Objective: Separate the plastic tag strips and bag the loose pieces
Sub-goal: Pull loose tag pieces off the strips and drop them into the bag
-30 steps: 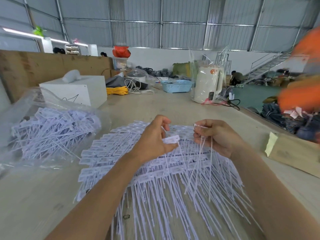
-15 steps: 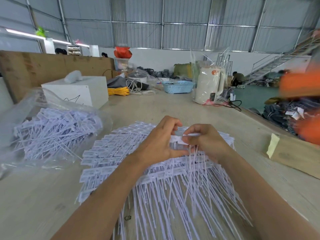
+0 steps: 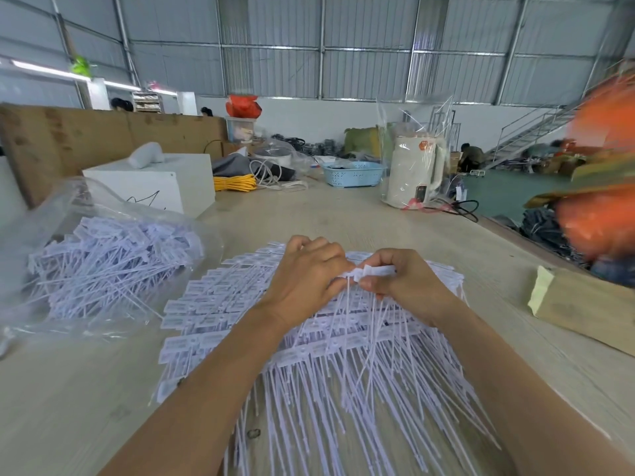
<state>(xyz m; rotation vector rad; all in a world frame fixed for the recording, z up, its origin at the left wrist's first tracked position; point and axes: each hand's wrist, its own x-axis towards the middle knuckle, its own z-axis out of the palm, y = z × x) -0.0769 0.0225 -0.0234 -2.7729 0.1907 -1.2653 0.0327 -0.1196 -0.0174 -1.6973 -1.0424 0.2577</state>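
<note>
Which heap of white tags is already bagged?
The heap on the left, inside the clear plastic bag. The bigger heap in the middle lies bare on the table, under both hands, its tags joined in rows.

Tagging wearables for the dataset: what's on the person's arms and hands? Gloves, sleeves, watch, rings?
Nothing worn that shows. The left hand and right hand are bare, with no gloves, and no rings visible on the fingers in view. Both forearms are bare from wrist to frame edge: no sleeves, watch, bracelet or markings. The palm sides are hidden.
</note>
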